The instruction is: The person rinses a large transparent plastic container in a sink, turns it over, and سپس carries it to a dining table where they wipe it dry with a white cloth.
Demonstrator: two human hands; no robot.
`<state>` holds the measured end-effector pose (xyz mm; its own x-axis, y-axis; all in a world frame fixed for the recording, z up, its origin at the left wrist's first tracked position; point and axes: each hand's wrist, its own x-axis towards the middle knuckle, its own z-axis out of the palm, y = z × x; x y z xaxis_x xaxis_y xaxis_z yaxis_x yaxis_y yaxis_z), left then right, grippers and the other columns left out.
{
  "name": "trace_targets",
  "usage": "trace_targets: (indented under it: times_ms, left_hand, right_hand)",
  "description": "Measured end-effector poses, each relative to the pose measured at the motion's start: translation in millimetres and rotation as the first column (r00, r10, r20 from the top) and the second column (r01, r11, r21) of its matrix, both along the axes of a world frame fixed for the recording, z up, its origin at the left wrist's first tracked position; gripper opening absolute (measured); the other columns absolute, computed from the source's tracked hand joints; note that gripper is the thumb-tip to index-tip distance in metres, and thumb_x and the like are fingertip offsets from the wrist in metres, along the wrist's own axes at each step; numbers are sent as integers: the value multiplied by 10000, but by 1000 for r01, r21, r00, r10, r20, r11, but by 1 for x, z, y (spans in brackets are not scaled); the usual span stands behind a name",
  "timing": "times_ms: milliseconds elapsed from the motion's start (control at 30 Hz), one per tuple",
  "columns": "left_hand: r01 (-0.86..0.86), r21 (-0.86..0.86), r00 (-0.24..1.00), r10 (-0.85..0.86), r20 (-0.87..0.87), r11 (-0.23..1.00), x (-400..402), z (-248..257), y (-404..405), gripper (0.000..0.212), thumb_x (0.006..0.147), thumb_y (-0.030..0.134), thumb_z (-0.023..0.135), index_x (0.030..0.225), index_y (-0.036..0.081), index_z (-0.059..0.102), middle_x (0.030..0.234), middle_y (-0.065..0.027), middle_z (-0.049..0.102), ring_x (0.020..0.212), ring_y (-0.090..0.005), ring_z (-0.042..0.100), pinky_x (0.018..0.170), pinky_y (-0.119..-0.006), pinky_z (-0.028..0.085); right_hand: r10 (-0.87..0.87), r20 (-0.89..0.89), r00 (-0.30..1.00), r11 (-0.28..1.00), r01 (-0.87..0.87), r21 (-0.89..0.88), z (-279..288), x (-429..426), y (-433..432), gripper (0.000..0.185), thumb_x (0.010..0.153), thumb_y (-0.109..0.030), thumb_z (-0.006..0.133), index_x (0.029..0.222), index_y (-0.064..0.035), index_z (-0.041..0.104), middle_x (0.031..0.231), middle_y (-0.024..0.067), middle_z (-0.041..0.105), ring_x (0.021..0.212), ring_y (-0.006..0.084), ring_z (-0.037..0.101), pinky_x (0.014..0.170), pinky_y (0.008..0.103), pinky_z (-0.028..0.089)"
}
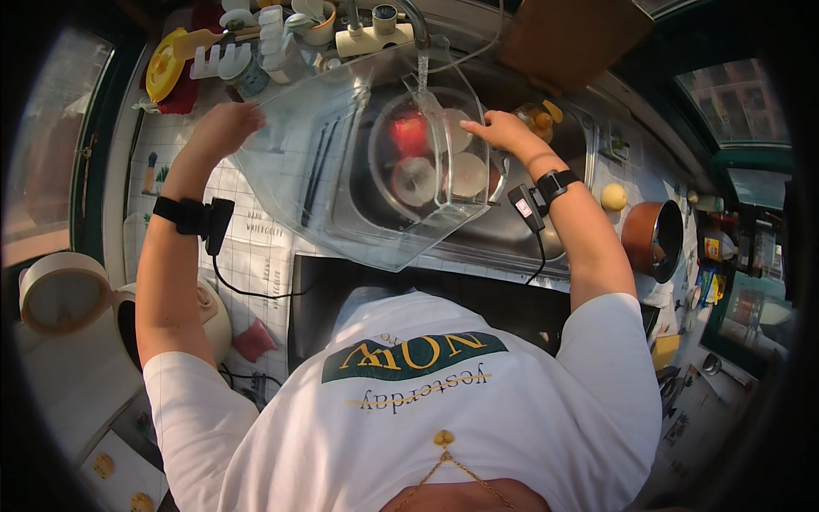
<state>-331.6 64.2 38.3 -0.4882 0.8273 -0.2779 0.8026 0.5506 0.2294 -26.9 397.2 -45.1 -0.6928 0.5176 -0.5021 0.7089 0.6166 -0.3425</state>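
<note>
A large clear plastic bin (377, 249), possibly a drawer, is tilted over the sink (473, 233) between my hands. My left hand (231, 125) holds its left edge, fingertips curled at the rim. On the opposite side, my right hand (504, 131) grips the right end wall with the thumb towards the inside. Water runs from the metal faucet (419, 32) onto the bin's far right part. Through the clear plastic I see a round basin (377, 176) in the sink, with a red object (408, 132) and several pale round pieces in it.
Behind my right hand stands a pump bottle (544, 121). To the right are a yellow round fruit (613, 197) and a copper-coloured pot (649, 240). A yellow lid (167, 64) and plastic containers (275, 51) crowd the back left. An open-lidded appliance (214, 313) stands by my left arm.
</note>
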Motion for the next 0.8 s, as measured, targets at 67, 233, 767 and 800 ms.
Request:
trace_targets:
  times_ms: [67,233,767,800]
  left_hand:
    - [-25,3,996,25,86,1000,16,9,-2,207,827,203,601,1000,98,641,777,-108,635,703,-239,600,657,-343,470]
    - [-128,-16,914,124,386,992,31,12,-11,234,815,122,601,1047,115,632,720,-79,615,660,-154,592,608,-296,470]
    - [-79,-224,930,153,333,971,88,119,14,132,817,33,532,898,-25,618,614,-123,621,518,-178,629,488,-272,491]
    - [-116,-221,938,180,296,968,95,131,19,128,819,31,527,880,-33,619,611,-118,619,521,-173,631,497,-271,492]
  right_hand:
    - [-43,102,994,983,60,-171,3,28,-12,697,741,-648,546,918,21,637,831,134,642,778,236,605,715,323,466]
    - [-412,2,911,733,333,-593,-30,87,-63,386,827,-258,598,1094,19,572,873,93,651,810,142,588,732,270,419]
    - [-306,24,952,618,218,-755,-8,92,-29,218,835,-82,554,1023,23,592,829,117,669,762,163,614,765,240,435]
    - [-295,14,955,605,198,-771,-4,91,-30,232,834,-96,556,1033,19,589,840,116,665,786,152,596,748,234,441]
